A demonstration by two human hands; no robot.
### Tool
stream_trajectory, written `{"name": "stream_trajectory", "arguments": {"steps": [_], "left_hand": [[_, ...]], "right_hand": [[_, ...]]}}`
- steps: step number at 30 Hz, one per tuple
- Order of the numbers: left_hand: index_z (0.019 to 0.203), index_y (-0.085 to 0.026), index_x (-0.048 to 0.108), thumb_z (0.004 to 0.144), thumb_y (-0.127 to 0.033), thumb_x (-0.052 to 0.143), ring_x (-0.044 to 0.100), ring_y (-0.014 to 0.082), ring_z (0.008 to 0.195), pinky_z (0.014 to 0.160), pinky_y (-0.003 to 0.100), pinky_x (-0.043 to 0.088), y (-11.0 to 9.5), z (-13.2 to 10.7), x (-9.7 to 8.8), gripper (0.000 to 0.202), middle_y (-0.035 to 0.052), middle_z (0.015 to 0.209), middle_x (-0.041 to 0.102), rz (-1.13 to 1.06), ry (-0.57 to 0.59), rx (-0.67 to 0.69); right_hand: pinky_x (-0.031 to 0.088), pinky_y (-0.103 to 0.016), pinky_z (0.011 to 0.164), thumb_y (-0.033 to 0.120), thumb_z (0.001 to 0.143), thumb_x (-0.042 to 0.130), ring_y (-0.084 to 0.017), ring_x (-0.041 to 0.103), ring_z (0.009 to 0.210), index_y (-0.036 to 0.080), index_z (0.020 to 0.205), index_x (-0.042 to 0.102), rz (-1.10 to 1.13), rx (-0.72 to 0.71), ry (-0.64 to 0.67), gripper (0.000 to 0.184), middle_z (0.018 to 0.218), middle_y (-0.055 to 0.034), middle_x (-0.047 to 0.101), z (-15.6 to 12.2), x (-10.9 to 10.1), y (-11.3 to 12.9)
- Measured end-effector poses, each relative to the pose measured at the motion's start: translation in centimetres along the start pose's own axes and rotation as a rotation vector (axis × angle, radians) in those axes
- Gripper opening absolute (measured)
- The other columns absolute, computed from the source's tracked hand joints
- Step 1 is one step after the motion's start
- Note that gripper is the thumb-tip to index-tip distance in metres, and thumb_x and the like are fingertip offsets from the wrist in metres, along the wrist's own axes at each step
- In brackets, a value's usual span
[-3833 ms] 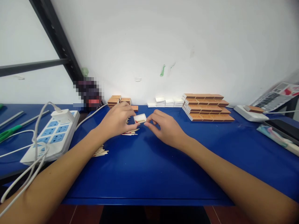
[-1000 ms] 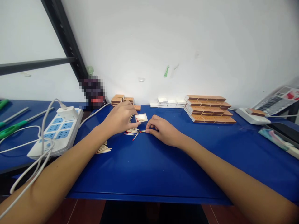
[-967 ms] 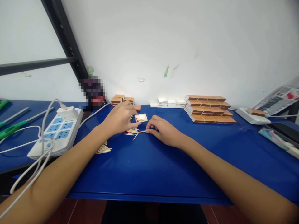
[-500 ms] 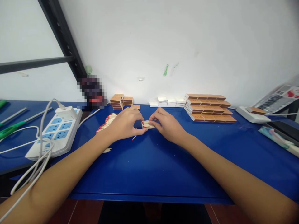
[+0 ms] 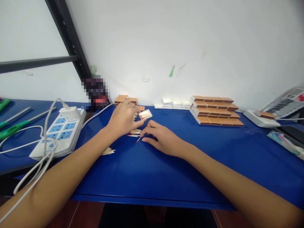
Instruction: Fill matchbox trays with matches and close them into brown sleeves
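My left hand (image 5: 124, 116) grips a small white matchbox tray (image 5: 149, 113) between thumb and fingers, tilted above the table. A few pale matches with red heads lie inside the tray. My right hand (image 5: 159, 136) is low over the table, thumb and forefinger slightly apart. Its fingertips are at the end of a loose match (image 5: 138, 139). Beside it, below my left hand, lies a small heap of matches (image 5: 134, 133). More matches (image 5: 108, 151) stick out from under my left forearm; the rest of that pile is hidden.
Brown matchboxes (image 5: 213, 112) form a stepped stack at the wall, right of white trays (image 5: 173, 104). More boxes (image 5: 122, 98) stand behind my left hand. A power strip (image 5: 64, 133) with white cables lies left, next to green-handled tools (image 5: 14, 129). A phone (image 5: 291, 134) lies right.
My right hand has left the tray and moved down and left to the loose match. The tray, raised and tilted by my left hand, shows fewer matches. A match heap now shows below it.
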State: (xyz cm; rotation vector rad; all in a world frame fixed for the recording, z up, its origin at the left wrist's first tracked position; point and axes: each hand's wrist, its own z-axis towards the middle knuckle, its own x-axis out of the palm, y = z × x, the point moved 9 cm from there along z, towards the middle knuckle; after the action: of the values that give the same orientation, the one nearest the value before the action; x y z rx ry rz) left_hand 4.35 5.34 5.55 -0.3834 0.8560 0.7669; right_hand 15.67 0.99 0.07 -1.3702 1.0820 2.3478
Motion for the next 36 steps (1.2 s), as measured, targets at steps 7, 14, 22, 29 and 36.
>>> {"name": "stream_trajectory", "arguments": {"steps": [7,14,22,29,36], "left_hand": [[0.096,-0.015,0.08,0.093,-0.039,0.074,0.067,0.0319,0.102,0.095,0.049,0.054,0.0,0.0,0.1,0.025,0.0124,0.096,0.079,0.003,0.026,-0.017],[0.098,-0.017,0.081,0.092,-0.039,0.075,0.065,0.0328,0.101,0.095,0.051,0.053,0.2,0.1,-0.2,0.024,0.0118,0.096,0.079,0.024,0.01,-0.024],[0.1,-0.017,0.082,0.091,-0.038,0.077,0.064,0.0326,0.098,0.095,0.05,0.054,0.1,0.1,-0.3,0.024,0.0118,0.093,0.078,0.047,0.006,-0.034],[0.099,-0.016,0.083,0.09,-0.038,0.079,0.063,0.0333,0.096,0.093,0.051,0.055,0.3,0.1,-0.5,0.024,0.0121,0.089,0.077,0.072,-0.018,-0.037],[0.096,-0.015,0.082,0.09,-0.039,0.079,0.063,0.0332,0.096,0.093,0.051,0.055,0.3,0.1,-0.6,0.025,0.0128,0.09,0.076,0.089,-0.013,-0.043]], "right_hand": [[0.047,-0.032,0.08,0.026,0.103,0.066,-0.017,0.058,0.086,0.022,0.105,0.068,-0.003,0.061,0.013,0.005,0.106,-0.0046,0.059,0.2,0.3,-0.6],[0.047,-0.032,0.082,0.023,0.104,0.064,-0.018,0.059,0.09,0.02,0.094,0.065,0.015,0.077,0.04,0.01,0.1,-0.0042,0.061,0.4,0.2,-1.0],[0.049,-0.033,0.082,0.019,0.101,0.066,-0.018,0.06,0.089,0.02,0.094,0.066,0.029,0.054,-0.092,0.008,0.105,-0.0058,0.064,1.4,1.0,0.9],[0.052,-0.037,0.089,0.022,0.103,0.065,-0.022,0.064,0.102,0.021,0.105,0.069,-0.021,-0.02,-0.101,0.004,0.114,-0.0087,0.067,1.8,2.2,1.4],[0.056,-0.041,0.094,0.03,0.103,0.069,-0.025,0.067,0.109,0.021,0.115,0.072,0.0,-0.018,-0.085,0.015,0.121,-0.0114,0.069,1.6,2.1,1.5]]}}
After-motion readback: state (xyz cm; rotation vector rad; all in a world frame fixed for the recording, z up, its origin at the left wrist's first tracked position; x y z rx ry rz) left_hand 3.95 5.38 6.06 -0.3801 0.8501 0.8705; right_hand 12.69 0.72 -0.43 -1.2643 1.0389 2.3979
